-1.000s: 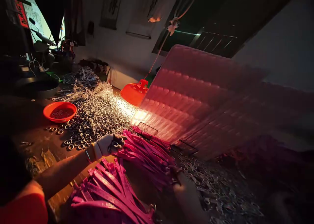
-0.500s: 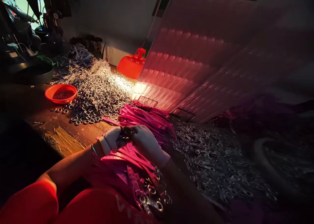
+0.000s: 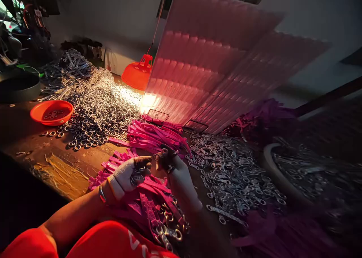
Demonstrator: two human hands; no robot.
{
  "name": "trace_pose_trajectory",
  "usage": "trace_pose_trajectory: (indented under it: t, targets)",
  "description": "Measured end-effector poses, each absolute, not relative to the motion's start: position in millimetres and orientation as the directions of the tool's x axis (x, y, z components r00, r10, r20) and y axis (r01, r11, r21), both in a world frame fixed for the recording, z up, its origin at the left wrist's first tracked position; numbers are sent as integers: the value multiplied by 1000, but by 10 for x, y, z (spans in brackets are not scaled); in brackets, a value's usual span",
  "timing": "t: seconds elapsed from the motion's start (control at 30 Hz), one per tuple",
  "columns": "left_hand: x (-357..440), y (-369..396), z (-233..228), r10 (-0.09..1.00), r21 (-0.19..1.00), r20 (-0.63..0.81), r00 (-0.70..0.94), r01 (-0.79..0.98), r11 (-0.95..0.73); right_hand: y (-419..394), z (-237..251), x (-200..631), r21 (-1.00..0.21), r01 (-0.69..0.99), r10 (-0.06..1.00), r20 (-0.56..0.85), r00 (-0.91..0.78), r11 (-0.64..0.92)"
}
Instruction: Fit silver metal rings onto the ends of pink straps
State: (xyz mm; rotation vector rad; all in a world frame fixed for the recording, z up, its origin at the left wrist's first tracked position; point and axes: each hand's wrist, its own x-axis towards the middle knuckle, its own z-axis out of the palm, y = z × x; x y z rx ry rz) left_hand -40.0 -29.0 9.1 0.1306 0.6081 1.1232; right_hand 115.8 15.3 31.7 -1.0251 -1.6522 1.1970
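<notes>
From where I stand, the change is in the hands: half a second ago they met over the near heap of flat magenta straps with metal ends (image 3: pixel 151 207), and now a narrow gap lies between them. I take that to mean each is handling its own metal, with nothing shared across the gap.

The left hand (image 3: pixel 127 175), in a pale glove with darkened fingertips, is above the heap's left part, fingers curled around a few silvery metal rings (image 3: pixel 137 177). The right hand (image 3: pixel 181 179), gloved likewise, faces it over the heap's far right part, fingertips pinched on what looks like a small ring-ended metal piece (image 3: pixel 156 157); shadow hides the rest of it.

Just beyond the heap lies a second bundle of magenta straps (image 3: pixel 154 135). Beyond and left of the heap are a big pile of silvery rings (image 3: pixel 94 116) and a round orange-red plastic bowl (image 3: pixel 52 122) on the brown surface (image 3: pixel 31 137). To its right spread grey metal clasps (image 3: pixel 229 171). A red dome-shaped lamp (image 3: pixel 137 76) hangs well beyond it.
</notes>
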Motion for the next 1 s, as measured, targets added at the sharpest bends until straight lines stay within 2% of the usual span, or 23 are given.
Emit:
trace_pose_trajectory:
  t: [0.1,0.23,0.33,0.5,0.57,0.67,0.77,0.87,0.93,1.0]
  targets:
    - [-298,-341,73,925,602,-322,202,-711,365,98,258,1136,-998,16,967,48,-252,54]
    - [-213,-402,102,960,800,-261,105,-533,276,13,164,1131,-1000,-9,979,-9,-202,-11]
    - [-172,-450,124,963,859,-266,50,-440,260,-40,106,1157,-997,74,990,19,-139,30]
    - [-113,-474,76,968,895,-249,-27,-388,219,-72,5,1197,-949,211,969,212,-126,235]
    - [-131,-455,54,980,927,-198,-38,-331,174,-66,0,1229,-849,376,927,315,-203,370]
    - [-214,-401,37,993,977,-104,57,-180,113,-41,81,1314,-527,630,822,373,-431,570]
    - [-294,-324,28,963,975,-187,192,-82,206,-13,219,1428,-255,688,733,282,-619,679]
    - [-299,-236,36,919,936,-317,236,-78,343,-1,282,1535,-144,671,683,249,-687,727]
    - [-263,-164,54,897,920,-346,275,-89,383,1,242,1593,-220,673,707,281,-649,706]
    - [-215,-59,73,867,907,-372,333,-71,416,15,146,1646,-458,656,798,281,-534,600]
